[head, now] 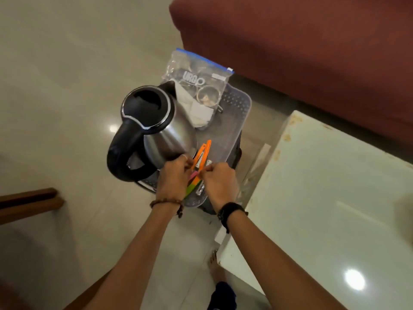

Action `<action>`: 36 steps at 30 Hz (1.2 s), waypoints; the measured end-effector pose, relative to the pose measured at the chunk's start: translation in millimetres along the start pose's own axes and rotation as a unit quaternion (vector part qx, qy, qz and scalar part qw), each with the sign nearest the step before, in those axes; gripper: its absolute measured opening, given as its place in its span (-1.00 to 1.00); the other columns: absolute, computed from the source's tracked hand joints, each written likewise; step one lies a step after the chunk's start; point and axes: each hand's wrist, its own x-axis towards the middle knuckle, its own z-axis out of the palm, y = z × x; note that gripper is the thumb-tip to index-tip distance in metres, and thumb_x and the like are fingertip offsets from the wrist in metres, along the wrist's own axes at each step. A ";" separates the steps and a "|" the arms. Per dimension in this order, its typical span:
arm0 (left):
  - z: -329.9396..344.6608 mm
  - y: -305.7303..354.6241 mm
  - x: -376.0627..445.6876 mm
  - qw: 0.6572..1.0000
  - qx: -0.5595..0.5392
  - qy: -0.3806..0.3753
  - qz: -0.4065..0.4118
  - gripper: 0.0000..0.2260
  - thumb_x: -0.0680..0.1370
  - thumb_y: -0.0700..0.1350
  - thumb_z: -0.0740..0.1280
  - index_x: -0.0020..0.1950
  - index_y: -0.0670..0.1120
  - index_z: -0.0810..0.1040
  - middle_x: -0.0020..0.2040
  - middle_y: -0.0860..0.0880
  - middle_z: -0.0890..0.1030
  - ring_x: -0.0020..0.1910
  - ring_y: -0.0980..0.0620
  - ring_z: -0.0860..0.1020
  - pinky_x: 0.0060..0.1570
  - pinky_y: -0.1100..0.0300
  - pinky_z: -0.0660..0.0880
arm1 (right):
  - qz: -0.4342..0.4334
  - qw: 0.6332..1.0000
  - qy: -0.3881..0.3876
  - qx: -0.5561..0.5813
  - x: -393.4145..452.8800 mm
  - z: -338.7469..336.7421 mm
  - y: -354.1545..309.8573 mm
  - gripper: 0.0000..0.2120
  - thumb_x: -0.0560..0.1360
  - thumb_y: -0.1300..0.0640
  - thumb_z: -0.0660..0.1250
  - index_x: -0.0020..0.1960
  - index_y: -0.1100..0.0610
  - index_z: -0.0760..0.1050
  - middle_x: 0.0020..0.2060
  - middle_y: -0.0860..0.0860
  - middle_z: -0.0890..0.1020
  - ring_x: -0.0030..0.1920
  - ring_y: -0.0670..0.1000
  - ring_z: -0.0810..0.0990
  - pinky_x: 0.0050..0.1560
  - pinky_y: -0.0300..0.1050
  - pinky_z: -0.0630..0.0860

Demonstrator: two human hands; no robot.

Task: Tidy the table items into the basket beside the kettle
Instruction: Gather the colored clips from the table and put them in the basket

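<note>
1. Head view looks down on both hands over the near end of the basket (232,130), a grey perforated tray on a low stand beside the table (324,186). The kettle (154,128) stands in the basket's left half.
2. Step in hand, as I judge it: setting small items down in the basket, not fetching more. The left hand (173,177) and right hand (220,183) meet over a cluster of clips (201,157), orange ones plus pink and green pieces, lying at the near end just beside the kettle.
3. Fingers: both hands are curled. The right seems to pinch a small pale piece at its fingertips; the left's fingers close on the pink and orange bits. Exactly which piece each holds is too small to tell.
4. A zip bag (196,72) with metal rings and a folded white cloth already lies at the far end, part over the rim.
5. Next move probably calls for letting the clips go low so they stay inside the rim and clear of the kettle, then reaching right to the table.
6. Hidden: the basket floor under the hands and kettle, the stand below, and the table's right side, cut off by the frame. The part of the table that shows looks bare.
</note>
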 end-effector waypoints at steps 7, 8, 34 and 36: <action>17.4 -14.3 11.5 0.998 0.018 -0.060 -0.023 -0.85 0.53 -0.11 0.27 0.01 -0.15 0.52 0.00 -0.22 0.65 0.05 -0.21 0.59 0.03 -0.09 0.52 | -0.035 0.995 0.010 -0.097 6.5 13.9 -4.3 -0.79 0.53 0.15 0.20 -0.03 0.19 0.59 -0.10 0.15 0.66 -0.07 0.18 0.61 -0.28 -0.15 0.35; 17.6 -12.6 8.9 0.998 0.012 -0.055 -0.022 -0.85 0.53 -0.10 0.27 0.03 -0.14 0.52 0.02 -0.21 0.64 0.06 -0.20 0.58 0.05 -0.09 0.52 | -0.052 0.993 0.009 -0.103 5.6 12.1 -1.5 -0.79 0.54 0.15 0.20 -0.02 0.17 0.60 -0.11 0.14 0.66 -0.08 0.16 0.61 -0.29 -0.14 0.36; 387.7 293.2 -268.4 0.938 0.005 -0.286 0.197 -0.88 0.55 -0.14 0.23 0.00 0.00 0.54 -0.17 0.07 0.61 -0.20 0.16 0.56 -0.25 0.55 0.39 | 0.190 0.942 0.239 0.141 -95.5 -360.8 443.9 -0.94 0.54 0.07 0.22 -0.05 -0.05 0.45 -0.35 -0.09 0.62 -0.37 -0.08 0.55 -0.39 -0.22 0.35; 426.9 318.1 -302.9 0.920 0.023 -0.324 0.217 -0.88 0.55 -0.13 0.22 0.00 0.01 0.53 -0.12 0.05 0.63 -0.17 0.15 0.56 -0.16 0.41 0.46 | 0.217 0.926 0.261 0.166 -113.7 -394.0 487.3 -0.93 0.54 0.08 0.21 -0.04 -0.04 0.46 -0.35 -0.08 0.63 -0.36 -0.05 0.57 -0.35 -0.18 0.41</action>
